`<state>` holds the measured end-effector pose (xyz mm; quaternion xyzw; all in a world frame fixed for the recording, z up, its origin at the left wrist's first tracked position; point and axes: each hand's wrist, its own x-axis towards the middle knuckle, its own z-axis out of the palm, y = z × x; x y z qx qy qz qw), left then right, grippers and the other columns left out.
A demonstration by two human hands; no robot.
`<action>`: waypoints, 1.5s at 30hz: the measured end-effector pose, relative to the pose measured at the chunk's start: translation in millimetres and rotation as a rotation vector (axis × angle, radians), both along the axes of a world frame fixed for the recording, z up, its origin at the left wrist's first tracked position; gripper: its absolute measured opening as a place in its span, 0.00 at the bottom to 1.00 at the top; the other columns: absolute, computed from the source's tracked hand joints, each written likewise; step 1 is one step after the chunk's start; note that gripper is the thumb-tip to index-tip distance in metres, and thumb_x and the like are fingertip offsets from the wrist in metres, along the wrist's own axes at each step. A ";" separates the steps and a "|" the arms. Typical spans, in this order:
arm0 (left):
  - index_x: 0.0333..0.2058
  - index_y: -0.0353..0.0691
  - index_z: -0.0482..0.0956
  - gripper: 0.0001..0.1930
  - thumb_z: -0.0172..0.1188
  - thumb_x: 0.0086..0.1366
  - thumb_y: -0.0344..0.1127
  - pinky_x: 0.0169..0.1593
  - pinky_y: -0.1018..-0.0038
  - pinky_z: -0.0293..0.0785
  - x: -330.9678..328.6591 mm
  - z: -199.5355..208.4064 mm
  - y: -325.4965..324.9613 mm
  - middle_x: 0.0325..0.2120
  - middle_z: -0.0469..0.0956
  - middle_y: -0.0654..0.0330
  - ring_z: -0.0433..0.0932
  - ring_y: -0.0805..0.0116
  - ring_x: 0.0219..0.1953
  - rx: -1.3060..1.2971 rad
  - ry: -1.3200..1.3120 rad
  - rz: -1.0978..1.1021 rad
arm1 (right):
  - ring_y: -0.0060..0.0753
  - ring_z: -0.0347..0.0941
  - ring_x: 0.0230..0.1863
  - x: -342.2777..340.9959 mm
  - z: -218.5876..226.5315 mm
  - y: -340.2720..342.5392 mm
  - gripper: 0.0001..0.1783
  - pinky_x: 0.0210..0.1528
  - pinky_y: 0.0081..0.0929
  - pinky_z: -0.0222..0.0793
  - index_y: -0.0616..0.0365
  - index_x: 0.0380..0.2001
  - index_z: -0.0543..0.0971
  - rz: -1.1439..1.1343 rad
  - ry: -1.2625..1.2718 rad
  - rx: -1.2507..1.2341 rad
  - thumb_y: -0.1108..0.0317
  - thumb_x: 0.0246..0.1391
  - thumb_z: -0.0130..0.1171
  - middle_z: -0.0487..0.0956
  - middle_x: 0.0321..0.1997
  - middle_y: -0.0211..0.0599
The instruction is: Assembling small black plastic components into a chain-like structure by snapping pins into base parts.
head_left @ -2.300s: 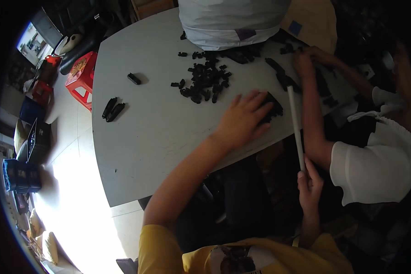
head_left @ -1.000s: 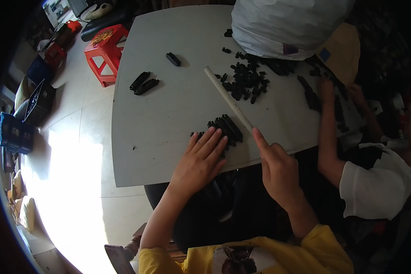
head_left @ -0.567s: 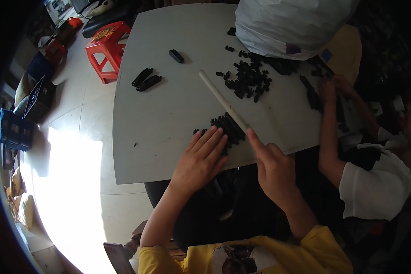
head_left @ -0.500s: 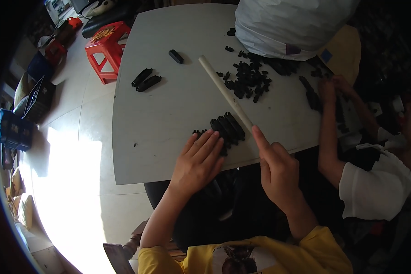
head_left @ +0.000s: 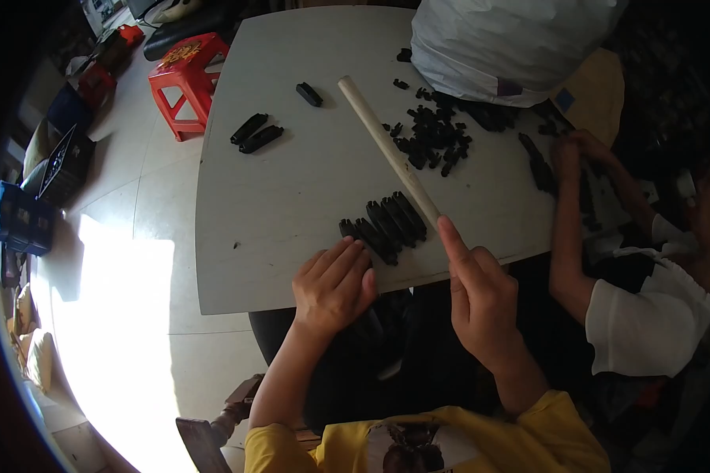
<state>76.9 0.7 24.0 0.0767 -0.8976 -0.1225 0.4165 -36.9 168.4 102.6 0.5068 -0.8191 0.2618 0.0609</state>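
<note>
In my right hand is a pale wooden stick, its index finger laid along it and the far end pointing up and left over the table. Beside the stick lies a row of long black plastic pieces, side by side near the table's front edge. My left hand rests at the left end of that row, its fingers together and bent and their tips at the nearest pieces. Whether it grips one is hidden. Farther off lie two similar black pieces and a single one.
A heap of small black parts lies beyond the stick, by a big white sack. At the right, another person's hands work with black pieces. A red stool stands left of the table.
My left hand has drawn back toward me and left, its fingers curling, so more of the black row shows. The stick's far end has risen slightly in my right hand.
</note>
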 end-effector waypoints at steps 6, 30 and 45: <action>0.30 0.37 0.82 0.07 0.61 0.54 0.33 0.38 0.70 0.79 -5.3 3.9 1.9 0.35 0.82 0.57 0.82 0.62 0.41 -0.014 -0.005 -0.017 | 0.32 0.71 0.19 19.6 -18.3 4.1 0.33 0.22 0.32 0.71 0.46 0.63 0.69 -0.006 0.131 0.400 0.81 0.53 0.53 0.69 0.23 0.35; 0.35 0.36 0.82 0.09 0.59 0.55 0.30 0.44 0.65 0.78 -4.0 5.4 1.8 0.42 0.80 0.52 0.81 0.55 0.45 0.111 -0.035 0.005 | 0.31 0.71 0.23 -27.5 -29.9 49.4 0.29 0.29 0.28 0.70 0.50 0.61 0.70 -0.100 -0.095 0.021 0.79 0.55 0.53 0.74 0.24 0.40; 0.49 0.36 0.78 0.20 0.55 0.61 0.39 0.58 0.61 0.69 38.6 22.0 9.8 0.52 0.75 0.50 0.74 0.52 0.55 0.430 -0.406 -0.438 | 0.38 0.80 0.30 -21.7 -65.2 134.8 0.16 0.32 0.29 0.75 0.57 0.44 0.80 0.020 -0.444 0.119 0.69 0.50 0.64 0.82 0.31 0.40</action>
